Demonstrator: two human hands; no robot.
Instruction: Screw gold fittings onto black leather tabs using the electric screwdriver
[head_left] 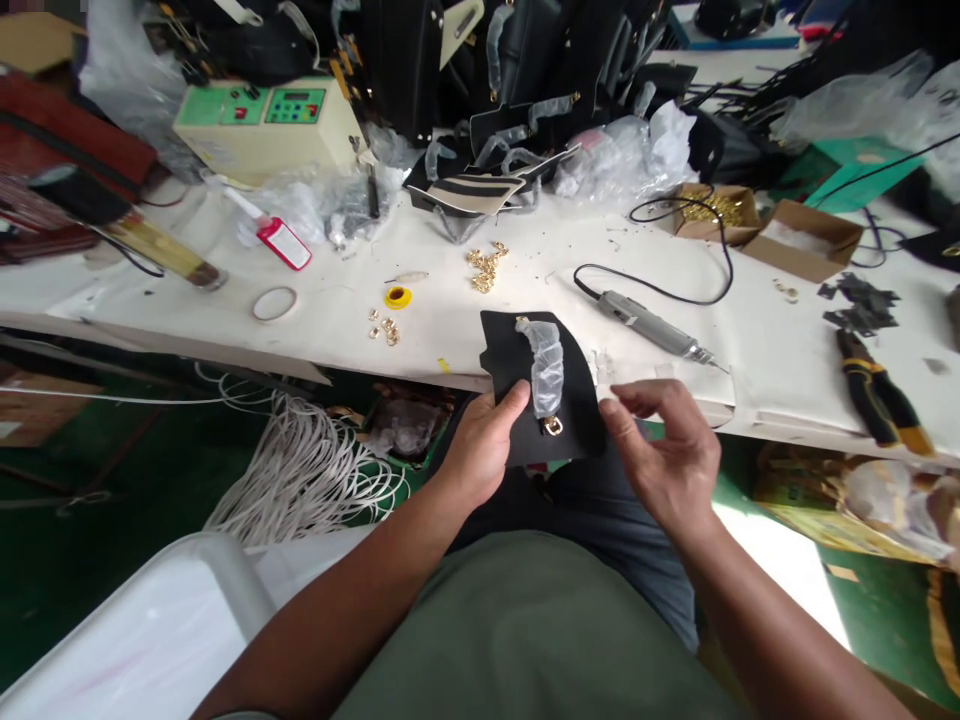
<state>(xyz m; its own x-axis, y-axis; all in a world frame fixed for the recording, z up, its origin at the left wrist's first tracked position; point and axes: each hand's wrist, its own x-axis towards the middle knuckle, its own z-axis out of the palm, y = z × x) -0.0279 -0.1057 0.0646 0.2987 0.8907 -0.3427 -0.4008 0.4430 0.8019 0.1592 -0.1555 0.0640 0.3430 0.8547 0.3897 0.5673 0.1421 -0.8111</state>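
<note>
My left hand (484,445) grips a black leather panel (581,390) by its left edge, thumb on top. Across the panel's face lies a short handle (547,368) wrapped in clear plastic. A gold ring (553,426) shows at its near end, and a bit of gold metal at its far end. Beside the panel's right edge, my right hand (667,450) is closed in a pinch, thumb and forefinger close together. What is between those fingertips, if anything, cannot be made out. The panel is held over my lap at the table's front edge.
On the white table (517,300) lie gold rings (486,268), a yellow tape roll (398,297), a red-and-white bottle (283,243), a corded electric screwdriver (649,325) and pliers (881,390). Behind stand a cream machine (270,130), black bags (405,60) and a box of gold fittings (712,210).
</note>
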